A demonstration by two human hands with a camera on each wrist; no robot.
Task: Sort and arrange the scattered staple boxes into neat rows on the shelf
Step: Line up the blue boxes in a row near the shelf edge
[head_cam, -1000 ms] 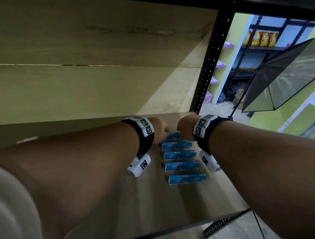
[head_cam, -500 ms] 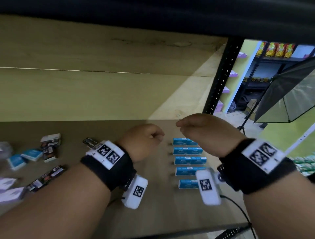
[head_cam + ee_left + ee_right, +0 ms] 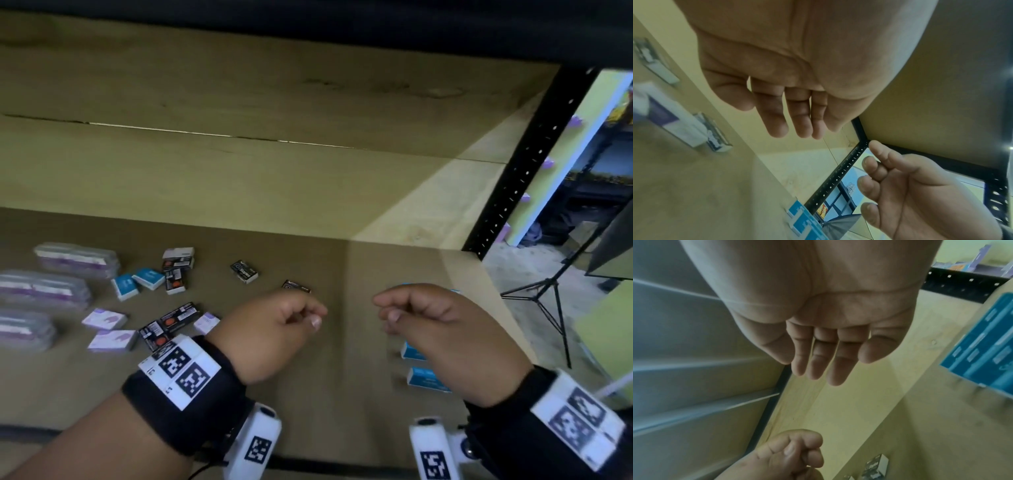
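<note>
My left hand (image 3: 301, 317) hovers over the middle of the brown shelf board (image 3: 342, 394), fingers loosely curled and holding nothing. My right hand (image 3: 394, 310) hangs just to its right, also empty, above a row of blue staple boxes (image 3: 423, 378) that it partly hides. Both wrist views show relaxed, empty fingers (image 3: 795, 116) (image 3: 824, 360). Scattered on the left lie black boxes (image 3: 244, 271), blue boxes (image 3: 149, 277) and white-and-purple boxes (image 3: 104, 318). One small black box (image 3: 296, 286) sits just beyond my left hand.
Clear plastic packs with purple labels (image 3: 77, 260) are stacked at the far left. A black perforated shelf post (image 3: 520, 171) stands at the right rear. The upper shelf's dark edge (image 3: 308, 31) runs overhead. A light stand (image 3: 548, 298) stands outside on the right.
Both hands have drawn back from the far end of the blue row toward the front edge, empty. The view has swung left, bringing the scattered boxes into sight.
</note>
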